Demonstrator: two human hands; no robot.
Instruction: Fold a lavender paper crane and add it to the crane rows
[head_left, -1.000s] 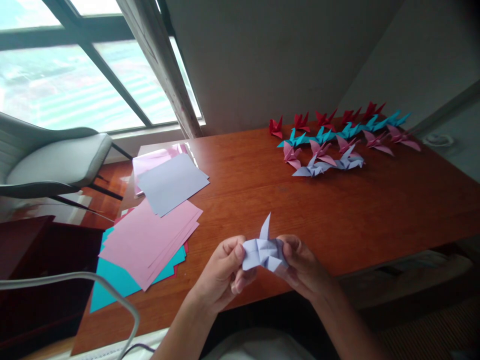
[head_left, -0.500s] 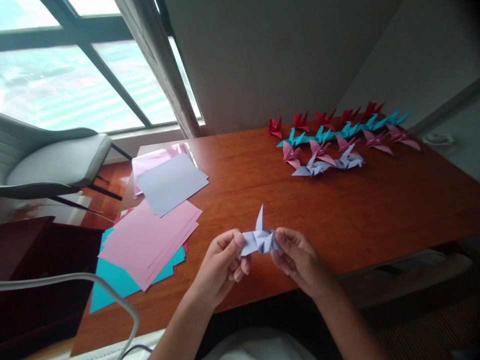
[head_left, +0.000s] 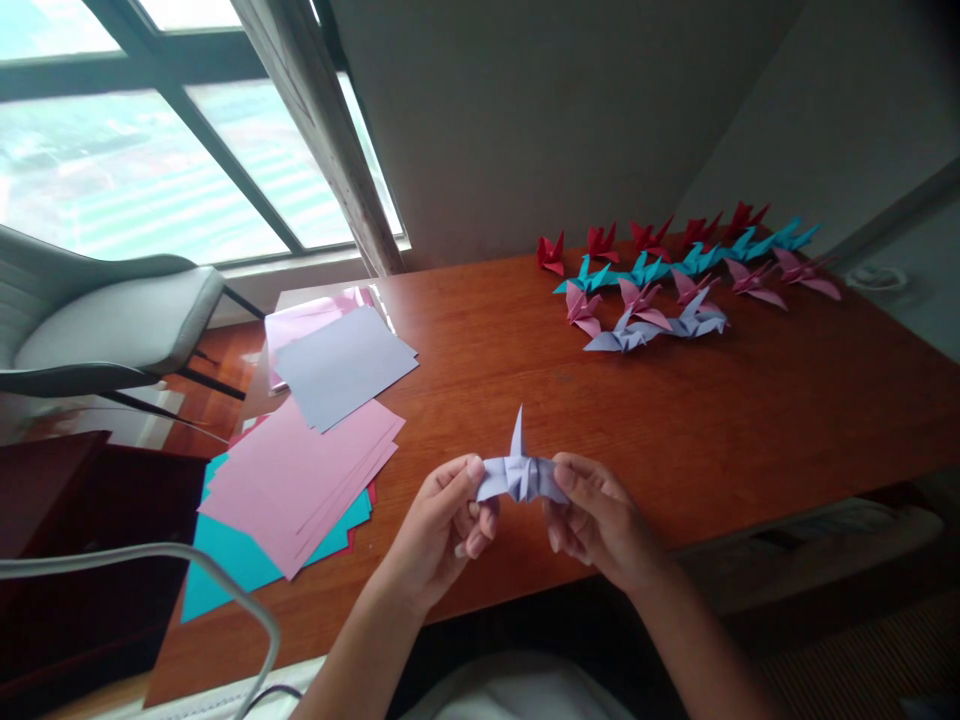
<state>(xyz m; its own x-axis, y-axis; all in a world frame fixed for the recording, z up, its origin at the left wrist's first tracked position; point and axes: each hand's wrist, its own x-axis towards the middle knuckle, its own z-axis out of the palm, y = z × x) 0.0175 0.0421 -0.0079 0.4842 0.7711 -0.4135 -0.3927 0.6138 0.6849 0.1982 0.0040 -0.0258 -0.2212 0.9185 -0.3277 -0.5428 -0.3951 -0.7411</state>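
Note:
A pale lavender origami crane point(head_left: 523, 478) is held above the near edge of the table, its pointed tip standing up and its two wings spread sideways. My left hand point(head_left: 448, 510) pinches the left wing between thumb and fingers. On the other side, my right hand point(head_left: 596, 510) grips the right wing the same way, its thumb on top. Fingers of both hands curl below the paper, so the wing ends are partly covered.
Rows of finished cranes in red point(head_left: 602, 242), turquoise point(head_left: 646, 270), pink point(head_left: 639, 300) and lavender point(head_left: 626, 335) stand at the back right of the wooden table point(head_left: 465, 350). Lavender sheets point(head_left: 349, 365), pink sheets point(head_left: 300, 480) and turquoise sheets point(head_left: 232, 570) lie at the left. A grey tube point(head_left: 217, 590) curves nearby.
My hands have drawn slightly apart, and the lavender crane's wings are spread wider and its middle looks flatter. Its upright tip has shifted slightly left.

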